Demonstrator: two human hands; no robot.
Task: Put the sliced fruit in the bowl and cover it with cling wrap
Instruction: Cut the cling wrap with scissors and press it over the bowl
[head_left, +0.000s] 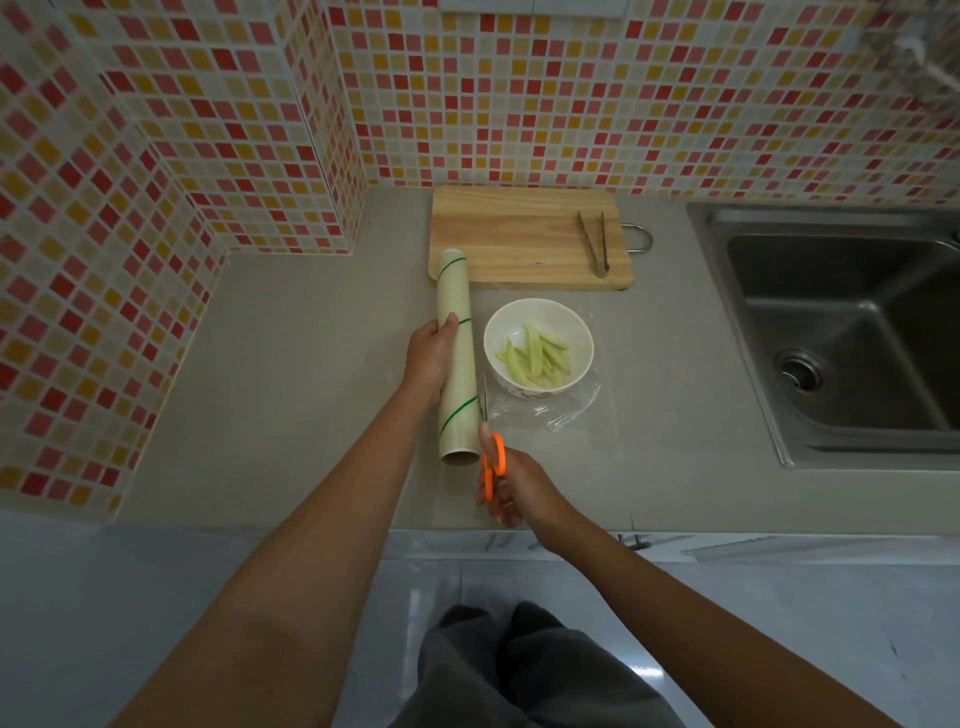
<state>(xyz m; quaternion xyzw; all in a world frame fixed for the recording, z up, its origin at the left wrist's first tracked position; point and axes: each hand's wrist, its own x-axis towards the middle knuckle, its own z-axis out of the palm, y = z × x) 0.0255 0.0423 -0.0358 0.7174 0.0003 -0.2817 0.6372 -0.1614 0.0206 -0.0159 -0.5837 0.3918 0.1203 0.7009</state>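
Note:
A white bowl (538, 317) stands on the grey counter and holds several pale green fruit slices (535, 353). A clear sheet of cling wrap (563, 413) lies over and around the bowl, spreading onto the counter at its near side. My left hand (431, 358) grips the long cling wrap roll (457, 358), which lies just left of the bowl. My right hand (514, 488) holds orange-handled scissors (491, 462), blades pointing away along the gap between roll and bowl.
A wooden cutting board (519, 239) sits behind the bowl with metal tongs (592, 241) on its right part. A steel sink (841, 332) fills the right side. Tiled walls close off the back and left. The counter's front edge (311, 522) runs near my right wrist.

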